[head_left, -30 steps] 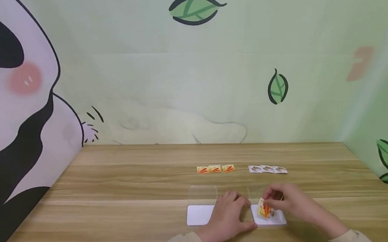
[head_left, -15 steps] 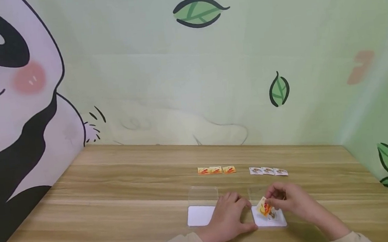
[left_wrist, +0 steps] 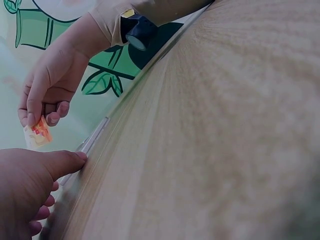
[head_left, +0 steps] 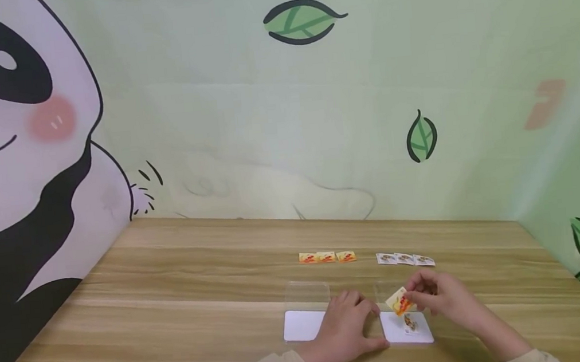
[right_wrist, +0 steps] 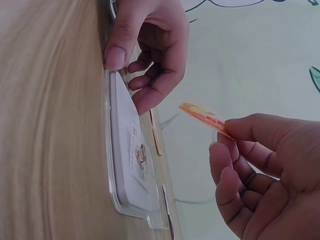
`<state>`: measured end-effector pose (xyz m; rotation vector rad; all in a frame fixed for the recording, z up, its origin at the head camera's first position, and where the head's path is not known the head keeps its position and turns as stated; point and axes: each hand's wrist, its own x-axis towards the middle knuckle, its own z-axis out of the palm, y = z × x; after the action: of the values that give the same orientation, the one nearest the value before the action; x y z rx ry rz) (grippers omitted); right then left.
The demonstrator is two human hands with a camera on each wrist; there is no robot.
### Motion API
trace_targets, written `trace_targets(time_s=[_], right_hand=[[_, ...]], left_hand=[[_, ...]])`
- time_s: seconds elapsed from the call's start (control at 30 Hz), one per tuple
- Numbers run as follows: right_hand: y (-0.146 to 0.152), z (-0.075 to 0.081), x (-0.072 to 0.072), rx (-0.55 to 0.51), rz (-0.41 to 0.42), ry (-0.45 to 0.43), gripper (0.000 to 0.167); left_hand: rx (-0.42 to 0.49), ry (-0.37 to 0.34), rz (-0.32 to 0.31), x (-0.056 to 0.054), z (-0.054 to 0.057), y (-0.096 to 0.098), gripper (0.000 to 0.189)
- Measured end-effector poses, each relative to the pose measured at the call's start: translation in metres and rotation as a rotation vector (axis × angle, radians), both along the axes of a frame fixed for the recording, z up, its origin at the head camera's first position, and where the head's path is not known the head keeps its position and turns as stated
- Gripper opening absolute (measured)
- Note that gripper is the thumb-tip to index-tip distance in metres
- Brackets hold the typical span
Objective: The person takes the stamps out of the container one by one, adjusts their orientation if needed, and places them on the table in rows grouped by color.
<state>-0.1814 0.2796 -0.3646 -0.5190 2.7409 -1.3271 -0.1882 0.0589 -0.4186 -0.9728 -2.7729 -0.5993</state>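
Observation:
My right hand (head_left: pixel 448 300) pinches a small yellow-and-orange printed card (head_left: pixel 398 302) between thumb and fingertips, tilted in the air above a flat white case (head_left: pixel 423 333). The right wrist view shows that card (right_wrist: pixel 207 118) nearly edge-on, apart from the case. On the case's white face lies a small white card (head_left: pixel 410 324) with a brown print. My left hand (head_left: pixel 343 327) holds the case at its left side, thumb at the near corner and index finger at the far one. A clear flap (head_left: pixel 389 291) extends from the case's far side.
Left of my hands lies a second white case (head_left: pixel 300 325) with its clear flap (head_left: pixel 307 292) laid back. Farther off are a row of yellow-orange cards (head_left: pixel 326 256) and a row of white printed cards (head_left: pixel 404 259). A printed backdrop (head_left: pixel 242 110) rises behind the wooden table (head_left: pixel 175 289).
My right hand has raised the yellow card away from the white case, so more of the white printed card beneath shows. My left hand keeps its place at the case; the head view shifts slightly.

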Motion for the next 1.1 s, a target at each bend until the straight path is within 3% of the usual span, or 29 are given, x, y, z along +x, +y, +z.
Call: trace_targets(time_s=[0.67, 0.93, 1.1], right_hand=[[0.000, 0.013, -0.019, -0.030, -0.158, -0.048, 0.021], [-0.004, 0.019, -0.035, 0.010, -0.205, -0.018, 0.021], [-0.007, 0.020, -0.046, 0.003, -0.240, -0.016, 0.022]], left_hand=[[0.015, -0.015, -0.008, -0.002, -0.003, 0.002, 0.046], [0.027, -0.035, -0.003, -0.003, -0.006, 0.003, 0.046], [0.029, -0.007, -0.006, -0.004, -0.006, 0.003, 0.045]])
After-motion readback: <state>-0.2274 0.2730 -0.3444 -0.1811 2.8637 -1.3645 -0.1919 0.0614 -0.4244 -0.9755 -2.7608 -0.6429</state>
